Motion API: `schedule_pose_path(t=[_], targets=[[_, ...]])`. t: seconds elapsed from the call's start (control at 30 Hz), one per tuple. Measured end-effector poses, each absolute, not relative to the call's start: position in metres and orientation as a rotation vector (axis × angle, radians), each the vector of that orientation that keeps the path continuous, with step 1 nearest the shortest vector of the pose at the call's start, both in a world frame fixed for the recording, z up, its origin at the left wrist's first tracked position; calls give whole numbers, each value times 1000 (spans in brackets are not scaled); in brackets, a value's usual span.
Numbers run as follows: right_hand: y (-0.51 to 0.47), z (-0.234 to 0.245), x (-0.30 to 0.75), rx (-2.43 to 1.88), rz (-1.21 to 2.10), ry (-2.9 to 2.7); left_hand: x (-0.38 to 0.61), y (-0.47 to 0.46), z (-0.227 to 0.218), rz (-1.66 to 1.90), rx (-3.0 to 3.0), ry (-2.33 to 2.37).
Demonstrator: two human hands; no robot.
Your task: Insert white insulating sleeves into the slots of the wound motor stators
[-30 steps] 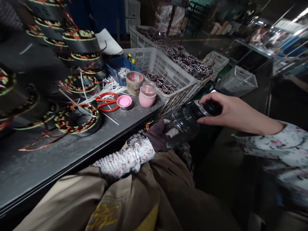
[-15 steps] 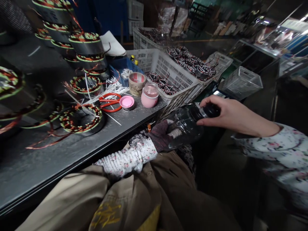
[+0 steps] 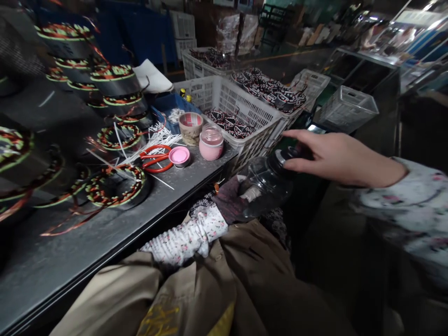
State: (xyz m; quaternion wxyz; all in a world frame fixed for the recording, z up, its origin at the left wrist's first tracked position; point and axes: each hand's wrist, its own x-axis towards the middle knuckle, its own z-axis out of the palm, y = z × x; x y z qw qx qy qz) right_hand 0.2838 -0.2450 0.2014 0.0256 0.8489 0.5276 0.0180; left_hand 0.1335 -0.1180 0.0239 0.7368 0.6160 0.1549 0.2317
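The left hand (image 3: 231, 198) holds a clear bottle (image 3: 268, 189) just beside the worktop (image 3: 52, 261). The right hand (image 3: 325, 156) is at its black lid (image 3: 289, 156); I can't tell if it grips. The red label (image 3: 191, 120) in the tape (image 3: 191, 134) and yellow marks (image 3: 160, 318) on the brown clothes (image 3: 196, 298) are too blurry to read.

Legible text: none that I can make out with certainty from my remote view.
Tape roll (image 3: 190, 135): red print (image 3: 192, 120) inside the core, too small for me to read.
Brown garment (image 3: 196, 291): yellow strokes (image 3: 160, 317) resembling characters, partly cut off by my view's lower edge; I cannot resolve them into words.
Upper wire-wound ring (image 3: 68, 48): faint marks on the dark metal side, too blurred for me to decipher.
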Motion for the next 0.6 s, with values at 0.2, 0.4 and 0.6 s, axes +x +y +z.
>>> schedule_pose_path(t=[0.2,0.4,0.6], targets=[[-244,204,279,2779,83,1573,135,-114,21,560,1475,321],[-254,211,298,2858,-251,1876,133,-113,21,623,1523,316],[-254,196,289,2744,-41,1585,132,-115,21,592,1494,297]])
